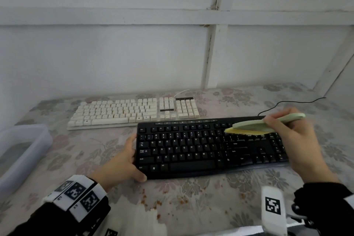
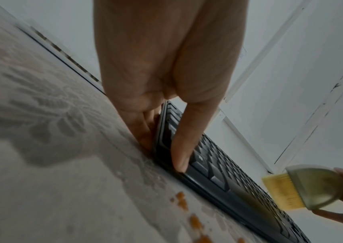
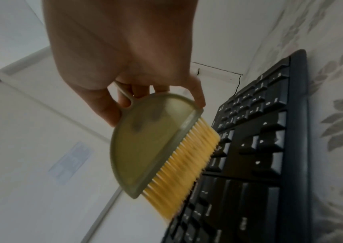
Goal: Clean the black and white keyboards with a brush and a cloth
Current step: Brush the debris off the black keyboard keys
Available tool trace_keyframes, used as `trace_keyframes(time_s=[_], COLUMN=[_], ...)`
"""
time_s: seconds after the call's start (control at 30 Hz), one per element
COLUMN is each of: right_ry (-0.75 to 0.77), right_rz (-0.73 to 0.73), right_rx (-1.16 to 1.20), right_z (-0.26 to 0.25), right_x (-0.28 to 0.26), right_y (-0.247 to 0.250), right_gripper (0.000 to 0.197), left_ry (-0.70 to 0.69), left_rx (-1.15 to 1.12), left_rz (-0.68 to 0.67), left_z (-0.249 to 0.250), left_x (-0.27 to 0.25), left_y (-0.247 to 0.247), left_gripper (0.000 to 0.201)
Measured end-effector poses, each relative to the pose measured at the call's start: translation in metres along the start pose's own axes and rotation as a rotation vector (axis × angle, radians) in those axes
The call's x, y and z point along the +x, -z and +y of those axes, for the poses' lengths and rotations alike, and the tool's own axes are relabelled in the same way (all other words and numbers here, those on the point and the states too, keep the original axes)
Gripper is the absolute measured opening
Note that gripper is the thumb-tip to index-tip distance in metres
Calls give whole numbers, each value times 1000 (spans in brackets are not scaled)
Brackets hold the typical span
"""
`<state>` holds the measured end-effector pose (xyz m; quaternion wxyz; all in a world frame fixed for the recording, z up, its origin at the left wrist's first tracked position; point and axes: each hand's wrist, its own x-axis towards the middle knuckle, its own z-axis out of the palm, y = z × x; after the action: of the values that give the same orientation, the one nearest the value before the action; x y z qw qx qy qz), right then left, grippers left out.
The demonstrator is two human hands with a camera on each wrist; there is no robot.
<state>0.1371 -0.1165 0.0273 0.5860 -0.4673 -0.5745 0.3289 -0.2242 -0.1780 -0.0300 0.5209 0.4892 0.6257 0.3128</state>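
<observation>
Right hand [image 1: 298,140] curls its fingers round the handle of a pale green brush [image 1: 254,125], yellow bristles touching the black keyboard [image 1: 191,151] at its upper right keys, just under the hand. Left hand [image 1: 122,161] clasps the keyboard's left end, thumb [image 2: 184,144] lying on the near-left corner, fingers against the side edge. White keyboard [image 1: 132,113] lies beyond the left hand, touching the black one's far edge. Orange crumbs [image 1: 166,202] on the flowered cloth [image 1: 92,151] between the wrists. Clear plastic tub [image 1: 21,149] left of the left hand.
</observation>
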Motion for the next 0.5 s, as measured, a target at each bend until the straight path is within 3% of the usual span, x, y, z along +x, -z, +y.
trace_keyframes(time_s=[0.2, 0.3, 0.4, 0.5], right_ry=[21, 45, 61, 70], right_rz=[64, 119, 39, -53], right_rx=[-269, -175, -36, -77], right_z=[18, 15, 8, 14], right_x=[11, 12, 5, 1], right_y=[27, 35, 25, 19], right_gripper=[16, 18, 12, 16], left_ry=[5, 18, 29, 27], left_rx=[-8, 9, 21, 21], left_rz=[0, 1, 9, 11], left_z=[1, -1, -2, -3], left_x=[-1, 1, 2, 2], left_y=[0, 1, 0, 0], left_gripper=[128, 127, 127, 130])
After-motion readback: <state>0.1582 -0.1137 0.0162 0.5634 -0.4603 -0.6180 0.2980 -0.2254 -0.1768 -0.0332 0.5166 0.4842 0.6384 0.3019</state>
